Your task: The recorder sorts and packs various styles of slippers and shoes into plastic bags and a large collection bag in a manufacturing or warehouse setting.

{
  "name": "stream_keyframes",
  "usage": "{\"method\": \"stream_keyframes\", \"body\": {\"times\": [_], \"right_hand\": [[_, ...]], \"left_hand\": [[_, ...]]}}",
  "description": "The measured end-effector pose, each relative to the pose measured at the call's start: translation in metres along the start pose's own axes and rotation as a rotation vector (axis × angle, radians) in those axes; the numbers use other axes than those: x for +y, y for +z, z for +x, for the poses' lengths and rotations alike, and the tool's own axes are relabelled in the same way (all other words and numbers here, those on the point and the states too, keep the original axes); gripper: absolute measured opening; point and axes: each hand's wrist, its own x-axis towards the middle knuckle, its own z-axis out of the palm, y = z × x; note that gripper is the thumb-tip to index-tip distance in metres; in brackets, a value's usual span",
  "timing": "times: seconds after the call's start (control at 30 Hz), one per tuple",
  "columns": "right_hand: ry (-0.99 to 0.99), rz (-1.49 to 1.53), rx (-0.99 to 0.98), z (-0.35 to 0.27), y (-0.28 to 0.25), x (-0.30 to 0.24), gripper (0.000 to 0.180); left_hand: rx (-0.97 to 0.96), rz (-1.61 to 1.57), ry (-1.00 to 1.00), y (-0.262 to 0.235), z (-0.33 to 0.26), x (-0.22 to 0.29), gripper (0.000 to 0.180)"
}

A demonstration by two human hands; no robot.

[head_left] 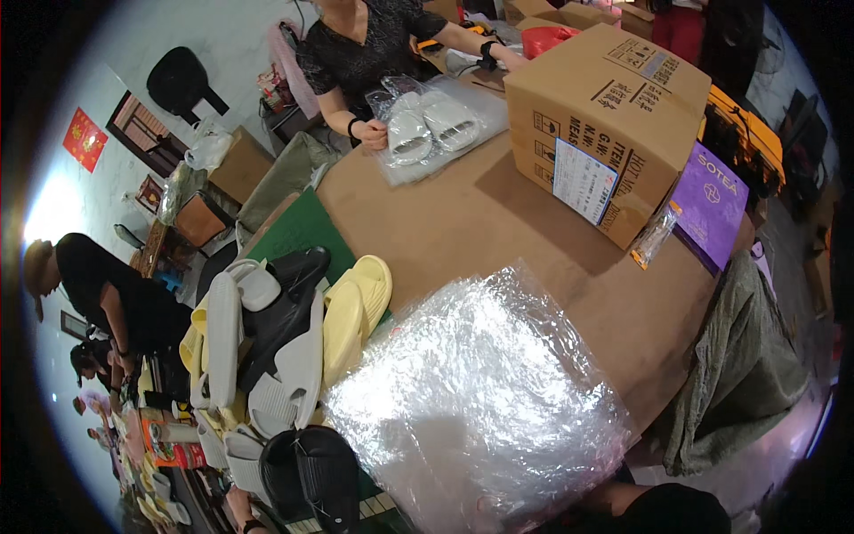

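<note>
At the lower left edge my left hand [238,505] shows only in part, close to a pair of black slippers [325,472] and grey slippers [245,458]. Its fingers are too little seen to judge their grip. My right arm comes in at the bottom, with bare skin beside a black sleeve; the hand is hidden by a stack of clear plastic bags [480,392]. That shiny stack lies flat at the near side of the brown table [427,231]. Left of it are piled yellow slippers [356,311], more grey ones and a black pair [289,303].
Across the table a person handles white slippers [431,129] in a clear bag. A cardboard carton [614,125] stands at the right, next to a purple box [712,200]. A green board [307,231] lies beneath the slippers. Grey-green sacking [738,365] hangs at the right edge.
</note>
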Motion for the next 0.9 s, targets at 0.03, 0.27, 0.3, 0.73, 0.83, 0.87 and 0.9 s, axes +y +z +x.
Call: {"method": "stream_keyframes", "body": {"times": [0.03, 0.27, 0.3, 0.73, 0.83, 0.87, 0.9], "right_hand": [[-0.002, -0.023, 0.006, 0.003, -0.003, 0.003, 0.04], [-0.076, -0.254, 0.054, 0.035, -0.05, 0.025, 0.039], [-0.098, -0.289, 0.057, 0.039, -0.056, 0.025, 0.039], [-0.215, -0.467, 0.076, 0.005, -0.031, -0.068, 0.039], [0.486, 0.512, -0.04, -0.014, -0.035, -0.109, 0.03], [0.458, 0.217, -0.147, -0.027, -0.056, -0.117, 0.033], [0.472, 0.224, -0.15, -0.032, -0.059, -0.106, 0.033]], "left_hand": [[0.007, -0.011, -0.013, 0.002, 0.001, 0.002, 0.012], [-0.042, -0.261, -0.267, 0.033, -0.093, 0.198, 0.019], [0.008, -0.306, -0.25, 0.035, -0.112, 0.254, 0.021], [-0.226, -0.905, 0.342, -0.165, -0.262, 0.6, 0.064], [-0.286, -0.855, 0.318, -0.145, -0.275, 0.568, 0.067], [-0.176, -0.948, 0.363, -0.125, -0.277, 0.561, 0.069], [-0.069, -1.04, 0.402, -0.106, -0.287, 0.552, 0.071]]}}
